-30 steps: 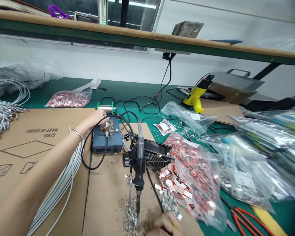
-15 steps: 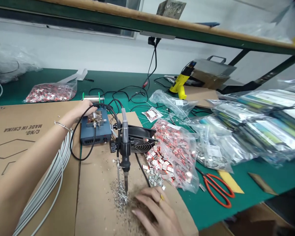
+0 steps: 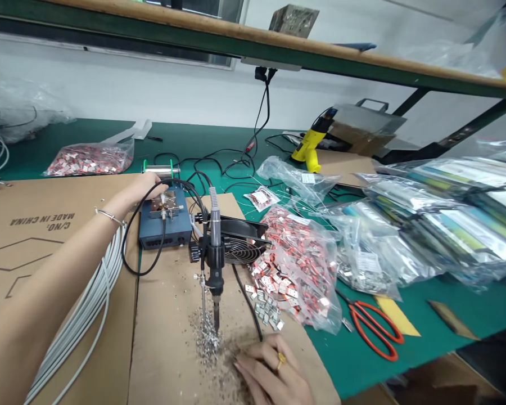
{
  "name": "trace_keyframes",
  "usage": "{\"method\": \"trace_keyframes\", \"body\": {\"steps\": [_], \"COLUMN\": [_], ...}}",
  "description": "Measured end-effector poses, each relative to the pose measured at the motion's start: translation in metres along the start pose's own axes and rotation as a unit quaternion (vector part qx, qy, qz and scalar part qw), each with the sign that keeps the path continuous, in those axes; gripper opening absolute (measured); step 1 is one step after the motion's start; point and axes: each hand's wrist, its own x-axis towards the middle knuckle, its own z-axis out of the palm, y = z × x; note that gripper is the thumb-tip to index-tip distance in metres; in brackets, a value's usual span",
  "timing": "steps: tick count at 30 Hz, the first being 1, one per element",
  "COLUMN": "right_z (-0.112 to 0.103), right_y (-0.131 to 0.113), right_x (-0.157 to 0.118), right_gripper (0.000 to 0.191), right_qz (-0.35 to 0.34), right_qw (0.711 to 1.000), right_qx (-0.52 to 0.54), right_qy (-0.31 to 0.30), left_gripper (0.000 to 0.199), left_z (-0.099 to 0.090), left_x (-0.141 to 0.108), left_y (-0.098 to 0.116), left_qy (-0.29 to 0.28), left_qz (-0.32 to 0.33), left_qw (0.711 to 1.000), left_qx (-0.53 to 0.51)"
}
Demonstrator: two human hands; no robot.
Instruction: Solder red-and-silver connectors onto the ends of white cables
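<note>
The bottom edge cuts off the right hand (image 3: 274,371).

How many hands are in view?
2: the left hand at the back of the blue box, and the right hand over the cardboard, near the soldering iron.

The upright soldering iron (image 3: 216,253) and the cooling fan (image 3: 241,239) block the middle, but over the cardboard sheet (image 3: 164,320) left of them a hand can pass.

Plain green across the flat, smooth tabletop (image 3: 417,304); dark blue on the boxy metal unit (image 3: 148,229); yellow and black on the pistol-shaped plastic tool (image 3: 310,147); black-lettered and black-outlined on the flat brown cardboard sheet (image 3: 82,197).
</note>
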Motion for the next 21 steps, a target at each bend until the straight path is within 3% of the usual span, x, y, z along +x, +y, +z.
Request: {"method": "trace_keyframes", "body": {"steps": [5,10,13,21], "right_z": [-0.009,0.004,0.012,0.015], "right_y": [0.0,-0.015,-0.018,-0.011], "right_x": [0.002,0.022,0.026,0.017], "right_gripper": [0.013,0.01,0.014,0.018], "right_qz": [0.009,0.058,0.08,0.063], "right_qw": [0.999,0.997,0.994,0.995], "right_qx": [-0.033,0.036,0.066,0.077], "right_qy": [-0.026,0.042,0.04,0.028], "left_gripper": [0.027,0.029,0.03,0.031], "left_z": [0.002,0.001,-0.002,-0.002], "left_x": [0.002,0.002,-0.002,-0.005], "left_y": [-0.003,-0.001,0.004,0.006], "left_qy": [-0.003,-0.005,-0.008,-0.008], "left_qz": [0.007,0.007,0.001,-0.015], "left_qw": [1.0,1.0,1.0,1.0], "left_qx": [-0.001,0.01,0.018,-0.007]}}
